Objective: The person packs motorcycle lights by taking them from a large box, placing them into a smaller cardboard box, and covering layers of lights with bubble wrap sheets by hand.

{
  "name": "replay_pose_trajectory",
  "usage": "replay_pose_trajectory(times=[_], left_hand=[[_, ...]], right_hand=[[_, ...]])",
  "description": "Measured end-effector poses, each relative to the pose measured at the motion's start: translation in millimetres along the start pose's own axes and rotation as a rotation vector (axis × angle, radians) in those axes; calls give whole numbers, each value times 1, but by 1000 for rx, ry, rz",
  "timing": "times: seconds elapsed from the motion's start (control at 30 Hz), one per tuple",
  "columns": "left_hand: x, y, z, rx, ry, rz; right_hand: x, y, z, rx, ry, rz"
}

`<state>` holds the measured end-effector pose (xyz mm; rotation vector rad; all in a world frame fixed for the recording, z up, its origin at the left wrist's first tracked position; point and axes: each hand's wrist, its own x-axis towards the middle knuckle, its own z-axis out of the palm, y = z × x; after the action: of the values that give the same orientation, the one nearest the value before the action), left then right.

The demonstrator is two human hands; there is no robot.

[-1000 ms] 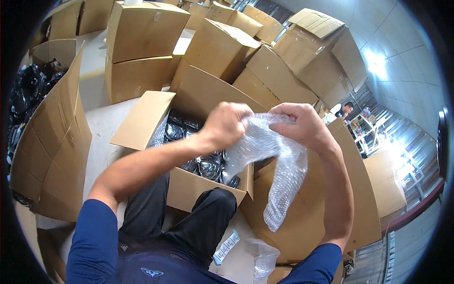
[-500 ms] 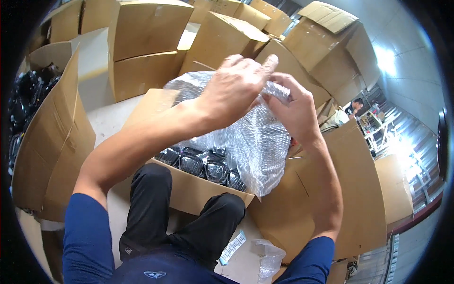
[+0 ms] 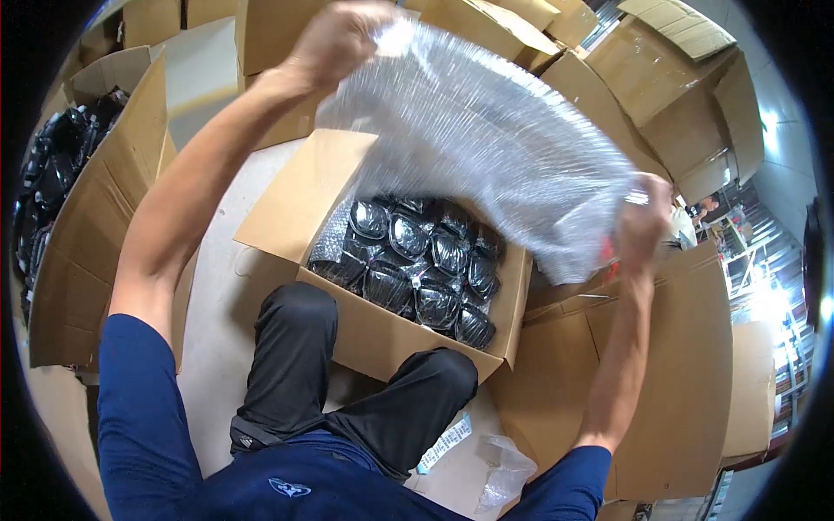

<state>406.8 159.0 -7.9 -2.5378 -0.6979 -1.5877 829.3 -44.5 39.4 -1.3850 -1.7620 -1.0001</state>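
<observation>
My left hand grips one end of a clear bubble-wrap sheet high at the top of the view. My right hand pinches the other end, lower and to the right. The sheet is stretched wide between them, above an open cardboard box that stands between my knees. Inside that box lie several black bagged items, packed side by side, with a strip of bubble wrap along the box's left inner wall.
Another open carton with black items stands at my left. Closed cardboard boxes are stacked behind and to the right. A crumpled plastic bag and a white label strip lie on the floor by my right knee. A person is far right.
The bubble wrap was bunched in both hands in front of me. Now my hands have pulled apart, left up and right down to the right, spreading the sheet wide over the box.
</observation>
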Motion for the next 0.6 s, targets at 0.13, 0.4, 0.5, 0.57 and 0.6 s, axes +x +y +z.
replay_pose_trajectory(times=[0.13,0.4,0.5,0.57,0.6], left_hand=[[-38,48,-21,393,224,446],[-257,-46,137,177,-916,275],[-255,-36,137,226,-963,222],[-228,-14,112,278,-932,188],[-199,7,89,209,-1008,100]], right_hand=[[-72,0,-12,266,-156,100],[-273,-31,90,102,-696,-67],[-293,-46,79,82,-804,-135],[-294,-54,73,101,-815,-96],[-294,-57,72,143,-807,-81]])
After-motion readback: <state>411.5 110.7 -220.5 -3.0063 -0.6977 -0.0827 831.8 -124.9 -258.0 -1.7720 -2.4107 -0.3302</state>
